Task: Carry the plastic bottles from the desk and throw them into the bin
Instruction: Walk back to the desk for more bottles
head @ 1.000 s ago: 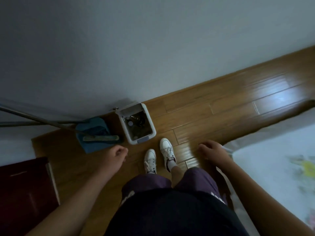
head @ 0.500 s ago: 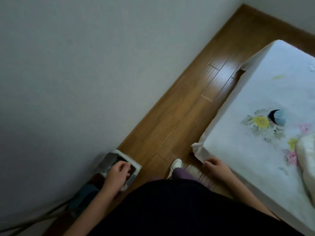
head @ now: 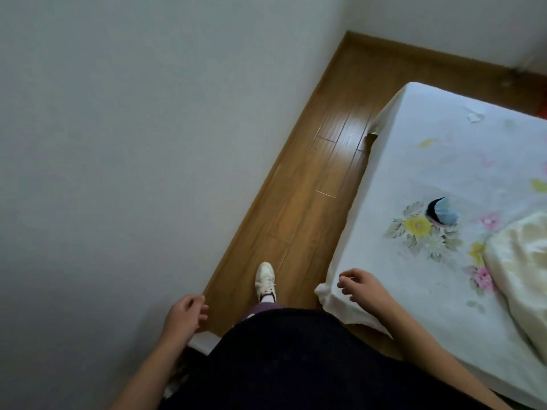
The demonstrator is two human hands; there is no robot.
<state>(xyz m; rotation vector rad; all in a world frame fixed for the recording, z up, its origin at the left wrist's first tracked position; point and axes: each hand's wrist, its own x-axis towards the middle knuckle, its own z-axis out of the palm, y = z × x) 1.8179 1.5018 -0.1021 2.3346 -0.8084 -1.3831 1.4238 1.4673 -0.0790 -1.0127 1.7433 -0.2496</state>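
Both hands are empty, fingers loosely curled and parted around nothing, which fits a walk with no load. The left hand [head: 185, 313] hangs with its fingertips just beside the wall [head: 118, 143] and the skirting. Below its wrist a white corner, likely the bin [head: 204, 340], shows past the dark clothing; most of it is hidden. The right hand [head: 359, 287] hovers over the near corner of the bed [head: 444, 161], fingertips just above the sheet, whether touching I cannot tell. No bottle and no desk are in view, so any bottles left lie outside the frame. Between the two sets of fingers runs a narrow strip of floor [head: 313, 202], walled on the left, edged by the bed on the right, with one shoe [head: 265, 281] on it. That lane is the only free path ahead, and the bed corner is probably the snag.
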